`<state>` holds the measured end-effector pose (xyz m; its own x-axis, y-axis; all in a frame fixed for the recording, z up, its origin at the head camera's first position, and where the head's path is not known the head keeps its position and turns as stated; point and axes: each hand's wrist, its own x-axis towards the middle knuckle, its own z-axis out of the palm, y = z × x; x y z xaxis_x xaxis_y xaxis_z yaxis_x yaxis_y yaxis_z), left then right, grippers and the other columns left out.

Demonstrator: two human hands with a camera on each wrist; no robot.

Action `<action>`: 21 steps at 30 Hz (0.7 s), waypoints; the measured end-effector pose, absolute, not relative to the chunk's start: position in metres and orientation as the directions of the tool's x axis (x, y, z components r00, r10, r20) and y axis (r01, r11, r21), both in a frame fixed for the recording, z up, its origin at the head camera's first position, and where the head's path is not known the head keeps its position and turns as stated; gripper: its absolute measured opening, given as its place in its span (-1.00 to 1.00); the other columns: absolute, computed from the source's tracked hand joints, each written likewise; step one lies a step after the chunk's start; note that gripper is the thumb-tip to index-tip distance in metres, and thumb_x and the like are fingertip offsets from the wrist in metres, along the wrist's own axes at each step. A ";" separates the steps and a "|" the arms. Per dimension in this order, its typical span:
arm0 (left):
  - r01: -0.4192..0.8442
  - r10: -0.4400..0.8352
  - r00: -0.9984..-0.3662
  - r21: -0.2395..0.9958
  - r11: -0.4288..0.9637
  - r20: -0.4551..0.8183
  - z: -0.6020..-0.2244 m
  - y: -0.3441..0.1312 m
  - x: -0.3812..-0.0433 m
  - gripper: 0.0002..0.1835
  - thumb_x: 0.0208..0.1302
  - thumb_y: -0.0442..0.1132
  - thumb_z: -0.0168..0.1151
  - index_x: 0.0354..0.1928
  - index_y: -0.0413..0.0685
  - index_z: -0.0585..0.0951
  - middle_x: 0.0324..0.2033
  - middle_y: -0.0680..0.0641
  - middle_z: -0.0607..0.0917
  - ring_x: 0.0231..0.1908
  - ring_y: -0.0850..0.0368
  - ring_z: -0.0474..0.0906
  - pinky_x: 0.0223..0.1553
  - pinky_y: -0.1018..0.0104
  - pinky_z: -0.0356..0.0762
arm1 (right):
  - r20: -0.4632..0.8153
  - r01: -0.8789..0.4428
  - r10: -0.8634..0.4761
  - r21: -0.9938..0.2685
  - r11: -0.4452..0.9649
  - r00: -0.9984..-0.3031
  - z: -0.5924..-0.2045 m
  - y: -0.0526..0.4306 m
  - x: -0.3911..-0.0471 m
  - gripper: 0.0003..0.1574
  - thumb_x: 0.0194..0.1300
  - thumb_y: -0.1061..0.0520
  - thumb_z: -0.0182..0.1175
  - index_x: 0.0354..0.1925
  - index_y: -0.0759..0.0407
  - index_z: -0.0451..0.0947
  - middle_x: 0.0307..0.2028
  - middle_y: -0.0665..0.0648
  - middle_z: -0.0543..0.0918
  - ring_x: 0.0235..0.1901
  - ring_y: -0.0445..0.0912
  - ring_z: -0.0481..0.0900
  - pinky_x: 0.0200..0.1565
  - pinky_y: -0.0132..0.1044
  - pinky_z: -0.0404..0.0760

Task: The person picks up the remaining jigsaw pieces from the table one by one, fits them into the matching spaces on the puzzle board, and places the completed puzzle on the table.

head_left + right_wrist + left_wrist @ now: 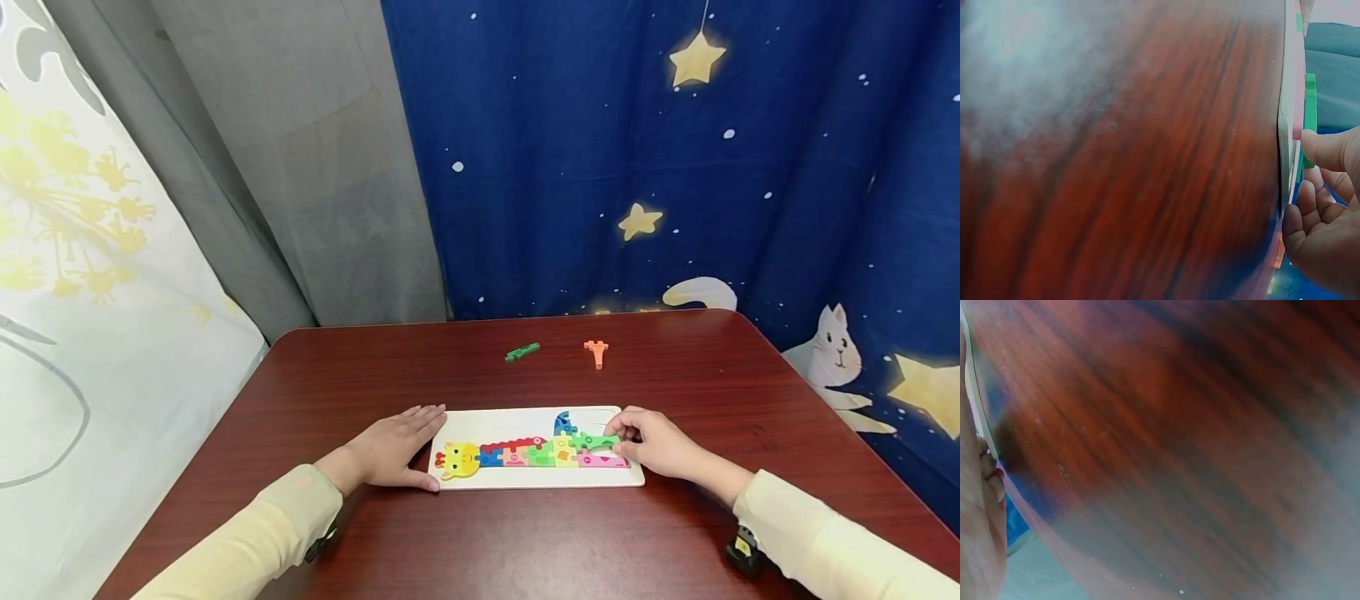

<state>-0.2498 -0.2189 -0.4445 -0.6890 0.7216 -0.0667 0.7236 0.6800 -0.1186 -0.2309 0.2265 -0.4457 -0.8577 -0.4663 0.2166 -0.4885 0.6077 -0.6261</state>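
One green puzzle piece (597, 442), at three o'clock on the giraffe puzzle board (495, 423); we judge it light, stiff, smooth, best gripped edgewise. Right hand (662, 443): pinching its outer end. Left hand (399, 447): spread, at the board's nine o'clock. Beyond: dark-green strip (522, 352), twelve o'clock; orange T-shaped piece (597, 353), one o'clock.

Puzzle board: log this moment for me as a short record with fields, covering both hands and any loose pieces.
Board: white, on the brown table
Giraffe head: yellow, at the board's left end
Left hand: rests at the board's left end
Right hand: pinches a light green piece at the board's right
Loose pieces: dark green piece, orange piece, both beyond the board
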 end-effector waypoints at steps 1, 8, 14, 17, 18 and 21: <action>0.724 0.722 -0.689 -0.118 0.680 -0.066 -0.444 -0.219 -0.250 0.22 0.06 0.66 -0.26 0.50 -0.18 0.08 0.48 -0.14 0.09 0.45 0.01 0.00 0.42 0.18 -0.05 | 0.215 -0.487 -0.465 -0.625 0.610 -0.859 -0.445 0.226 -0.230 -0.77 0.09 0.37 0.34 -0.31 0.09 0.62 -0.43 -0.06 0.47 -0.38 -0.19 0.40 -0.34 -0.35 0.42; 0.721 0.718 -0.692 -0.120 0.683 -0.073 -0.443 -0.219 -0.249 0.22 0.05 0.67 -0.27 0.51 -0.17 0.08 0.48 -0.13 0.08 0.45 0.01 0.00 0.42 0.18 -0.04 | 0.219 -0.494 -0.470 -0.620 0.609 -0.855 -0.444 0.226 -0.229 -0.78 0.09 0.37 0.34 -0.31 0.11 0.62 -0.44 -0.05 0.47 -0.38 -0.18 0.40 -0.34 -0.33 0.43; 0.724 0.722 -0.689 -0.117 0.680 -0.068 -0.443 -0.218 -0.250 0.22 0.06 0.66 -0.27 0.51 -0.17 0.08 0.48 -0.14 0.09 0.45 0.00 0.00 0.41 0.17 -0.03 | 0.206 -0.485 -0.469 -0.621 0.616 -0.859 -0.443 0.227 -0.229 -0.77 0.10 0.36 0.34 -0.30 0.08 0.61 -0.43 -0.04 0.48 -0.37 -0.16 0.41 -0.34 -0.33 0.42; 0.725 0.723 -0.687 -0.117 0.678 -0.068 -0.443 -0.219 -0.250 0.22 0.06 0.66 -0.26 0.50 -0.18 0.08 0.48 -0.14 0.09 0.45 -0.01 0.01 0.41 0.17 -0.03 | 0.200 -0.480 -0.468 -0.624 0.616 -0.861 -0.443 0.227 -0.229 -0.77 0.11 0.35 0.34 -0.30 0.07 0.61 -0.43 -0.04 0.47 -0.37 -0.17 0.40 -0.34 -0.34 0.42; 0.725 0.723 -0.687 -0.117 0.678 -0.068 -0.443 -0.219 -0.249 0.22 0.06 0.66 -0.26 0.50 -0.18 0.08 0.48 -0.14 0.09 0.45 -0.01 0.01 0.41 0.16 -0.03 | 0.199 -0.479 -0.467 -0.626 0.616 -0.861 -0.443 0.227 -0.229 -0.77 0.11 0.35 0.34 -0.30 0.06 0.61 -0.43 -0.05 0.47 -0.37 -0.17 0.40 -0.34 -0.34 0.42; 0.725 0.722 -0.688 -0.113 0.680 -0.068 -0.442 -0.219 -0.249 0.22 0.07 0.66 -0.26 0.50 -0.19 0.08 0.48 -0.14 0.09 0.44 -0.02 0.02 0.41 0.16 -0.02 | 0.198 -0.478 -0.467 -0.627 0.616 -0.862 -0.443 0.227 -0.229 -0.78 0.11 0.35 0.35 -0.31 0.06 0.61 -0.43 -0.05 0.47 -0.38 -0.18 0.40 -0.34 -0.35 0.41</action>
